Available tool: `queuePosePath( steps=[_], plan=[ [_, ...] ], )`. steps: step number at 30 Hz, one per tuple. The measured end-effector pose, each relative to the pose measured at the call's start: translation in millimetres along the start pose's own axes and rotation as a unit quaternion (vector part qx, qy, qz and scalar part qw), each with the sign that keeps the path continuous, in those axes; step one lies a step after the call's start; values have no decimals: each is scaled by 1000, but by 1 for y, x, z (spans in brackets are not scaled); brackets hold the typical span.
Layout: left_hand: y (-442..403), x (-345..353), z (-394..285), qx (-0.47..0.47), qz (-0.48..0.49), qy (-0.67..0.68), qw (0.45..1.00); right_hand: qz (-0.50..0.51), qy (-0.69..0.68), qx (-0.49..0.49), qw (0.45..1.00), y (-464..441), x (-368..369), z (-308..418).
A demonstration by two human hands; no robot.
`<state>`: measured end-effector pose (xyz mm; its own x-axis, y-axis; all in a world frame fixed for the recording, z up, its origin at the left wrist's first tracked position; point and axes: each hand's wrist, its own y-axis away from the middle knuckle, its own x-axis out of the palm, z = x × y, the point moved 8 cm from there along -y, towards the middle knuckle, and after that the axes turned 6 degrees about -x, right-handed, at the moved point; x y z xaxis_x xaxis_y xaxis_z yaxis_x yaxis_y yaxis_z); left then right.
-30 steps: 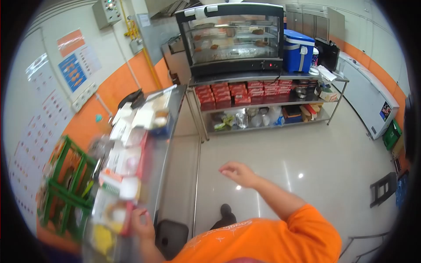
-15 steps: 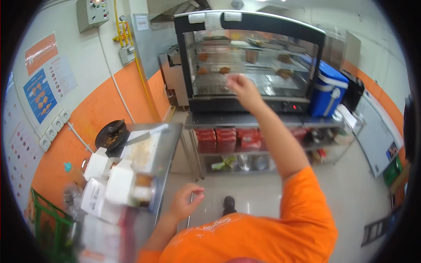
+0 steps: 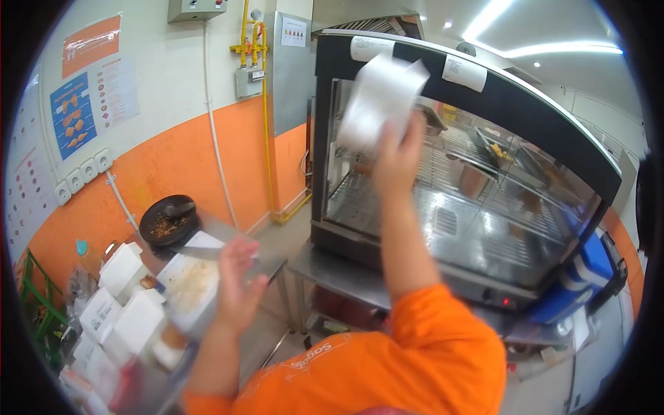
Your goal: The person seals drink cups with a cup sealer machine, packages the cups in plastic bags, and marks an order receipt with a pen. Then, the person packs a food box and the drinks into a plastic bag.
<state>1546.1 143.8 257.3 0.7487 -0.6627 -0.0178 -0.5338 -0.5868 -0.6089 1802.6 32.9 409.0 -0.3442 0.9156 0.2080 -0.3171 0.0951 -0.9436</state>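
My right hand (image 3: 400,155) is raised in front of the glass display cabinet (image 3: 529,114), its fingers pinched on a white paper slip (image 3: 380,104). Motion blurs the slip, and any print on it is unreadable. Two more white slips, a left one (image 3: 371,48) and a right one (image 3: 464,72), are stuck to the cabinet's black top edge. Over the steel worktable, my left hand (image 3: 237,290) is open with fingers loosely curled and nothing visible in it. Beside it lies a white cutting board (image 3: 190,283) with crumbs; a knife (image 3: 200,252) crosses its far end.
A black mortar (image 3: 167,220) with a pestle stands behind the board. Several white takeaway boxes (image 3: 124,271) crowd the worktable's left side. Right of the cabinet is a blue cooler box (image 3: 584,280). A yellow gas pipe (image 3: 264,138) runs down the wall.
My right hand has gone up to the cabinet's top edge and taken the middle paper slip. My left hand has risen toward the cutting board. The view has turned and come closer to the cabinet.
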Motion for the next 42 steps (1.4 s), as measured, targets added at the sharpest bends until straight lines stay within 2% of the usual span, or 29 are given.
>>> queuePosePath(
  steps=[1,2,3,4,5,7,8,9,10,11,12,13,14,15,17,19,20,22,23,24,27,28,30,31,33,37,39,41,42],
  plan=[
    [-16,4,-5,-5,-44,70,997,66,3,-39,997,37,7,9],
    [-27,8,-5,-11,-86,138,987,221,-5,-20,975,69,20,28],
    [-36,16,-2,-6,-84,139,987,339,-125,-41,932,87,33,52],
    [-42,20,10,-46,-95,180,978,506,-159,40,847,115,47,51],
    [-45,25,22,-89,-106,219,966,583,-153,-17,797,129,51,56],
    [-44,32,29,-100,-121,242,958,527,-96,-99,839,77,30,49],
    [-37,24,40,-102,-147,210,961,355,-22,-185,916,20,3,46],
    [-29,15,51,-103,-176,179,963,205,58,-200,956,-30,-29,20],
    [-19,9,61,-90,-188,130,969,52,79,-136,986,-75,-61,2],
    [-6,1,75,-93,-200,130,967,-50,361,-172,915,-104,-85,-10],
    [8,0,85,-103,-159,10,982,-93,488,-189,847,-128,-99,-26],
    [24,1,95,-121,-122,-111,979,-110,599,-161,776,-147,-104,-42],
    [48,-1,116,-216,-124,-11,968,-77,658,-82,745,-161,-101,-52],
    [71,-12,126,-203,-121,-178,955,-44,707,-60,703,-168,-90,-54],
    [114,-26,125,-243,-71,-280,926,-83,721,-275,630,-173,-75,-64],
    [151,-51,112,-269,-75,-318,906,64,626,-429,648,-210,-70,-135],
    [186,-75,123,-374,-128,-266,879,24,574,-394,717,-189,-68,-91],
    [242,-119,98,-377,-259,-310,834,-46,436,-346,829,-176,-89,-45],
    [275,-144,85,-393,-318,-327,798,-96,379,-268,881,-151,-89,-19],
    [312,-168,72,-372,-385,-355,766,-93,370,-265,886,-124,-75,-11],
    [386,-225,26,-368,-524,-407,652,53,165,-120,977,-4,3,-41],
    [390,-235,17,-367,-531,-409,644,182,106,-55,976,57,59,-28],
    [406,-267,15,-483,-545,-329,601,470,46,18,881,182,171,24],
    [406,-281,12,-482,-551,-335,593,515,-114,86,846,247,223,25],
    [391,-306,36,-532,-450,-383,607,539,-322,202,751,354,309,49],
    [383,-334,77,-539,-437,-298,656,502,-357,57,786,416,446,117],
    [373,-335,90,-542,-412,-288,673,526,-331,59,781,446,500,130],
    [360,-330,88,-562,-399,-300,659,596,-386,177,682,489,536,133],
    [355,-329,87,-569,-407,-293,651,592,-368,94,711,513,552,128]
  ],
)
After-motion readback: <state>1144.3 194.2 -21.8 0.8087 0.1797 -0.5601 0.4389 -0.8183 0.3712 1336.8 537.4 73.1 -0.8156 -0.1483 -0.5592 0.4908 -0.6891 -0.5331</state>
